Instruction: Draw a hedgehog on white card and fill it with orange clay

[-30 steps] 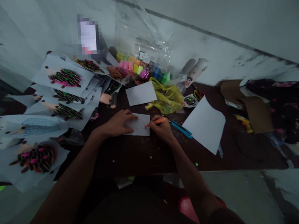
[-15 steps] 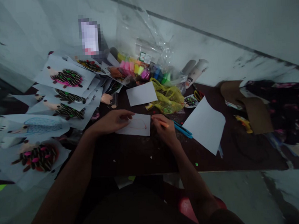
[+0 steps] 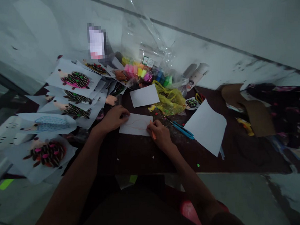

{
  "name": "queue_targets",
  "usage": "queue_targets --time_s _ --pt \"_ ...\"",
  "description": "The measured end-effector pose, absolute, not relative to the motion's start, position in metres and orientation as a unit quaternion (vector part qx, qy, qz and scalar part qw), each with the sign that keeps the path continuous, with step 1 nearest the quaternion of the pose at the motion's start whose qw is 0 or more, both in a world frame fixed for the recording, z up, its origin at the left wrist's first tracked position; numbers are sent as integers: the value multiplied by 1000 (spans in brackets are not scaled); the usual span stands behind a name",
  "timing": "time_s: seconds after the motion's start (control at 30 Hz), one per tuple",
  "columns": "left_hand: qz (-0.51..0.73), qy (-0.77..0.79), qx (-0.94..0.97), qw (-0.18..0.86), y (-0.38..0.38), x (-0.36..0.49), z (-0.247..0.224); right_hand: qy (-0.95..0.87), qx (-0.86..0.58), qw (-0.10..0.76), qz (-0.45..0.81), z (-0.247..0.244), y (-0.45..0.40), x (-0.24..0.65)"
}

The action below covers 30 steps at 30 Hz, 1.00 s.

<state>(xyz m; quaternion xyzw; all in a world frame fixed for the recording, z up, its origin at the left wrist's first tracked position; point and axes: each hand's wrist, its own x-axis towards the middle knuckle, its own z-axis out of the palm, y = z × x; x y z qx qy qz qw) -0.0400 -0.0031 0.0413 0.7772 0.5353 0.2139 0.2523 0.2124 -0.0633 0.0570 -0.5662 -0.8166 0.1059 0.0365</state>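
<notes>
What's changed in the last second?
The left hand has shifted left to the upper-left corner of the card, uncovering more of it. The right hand moved off the card's right edge and back; its orange pen swung from sideways to up-and-down in view. Nothing was let go. Yellow bag and large white sheet stayed put.

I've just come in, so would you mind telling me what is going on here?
The person's right hand holds an orange writing tool at the right end of a small white sheet, and the left hand is at its left end. The sheet lies on the dark table and bears a faint, curved outline. Hedgehog-like pictures are piled to the left, and a yellow bag lies beyond.
</notes>
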Motion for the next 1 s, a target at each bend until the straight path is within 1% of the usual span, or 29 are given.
queue_targets --time_s 0.17,0.27,0.4,0.53,0.6,0.7,0.87,0.93,1.0 --pt "203 525 786 258 -2 -43 39 -810 -585 -6 40 65 -73 229" --pt "200 525 785 263 -1 -43 38 -793 -609 14 18 72 -78 237" --pt "195 525 783 271 1 -43 37 -807 -588 45 37 71 -78 231" --pt "203 528 775 281 0 -43 39 -805 -592 17 34 64 -72 222" --pt "205 529 774 281 0 -43 40 -795 -606 20 26 62 -70 225" --pt "209 525 775 283 0 -43 41 -779 -624 60 12 63 -70 235" --pt "220 522 776 278 0 -43 39 -781 -615 112 18 67 -71 241" --pt "220 520 775 282 0 -43 38 -795 -595 110 39 67 -72 237" --pt "222 519 775 285 -1 -44 38 -810 -578 85 61 67 -73 232"
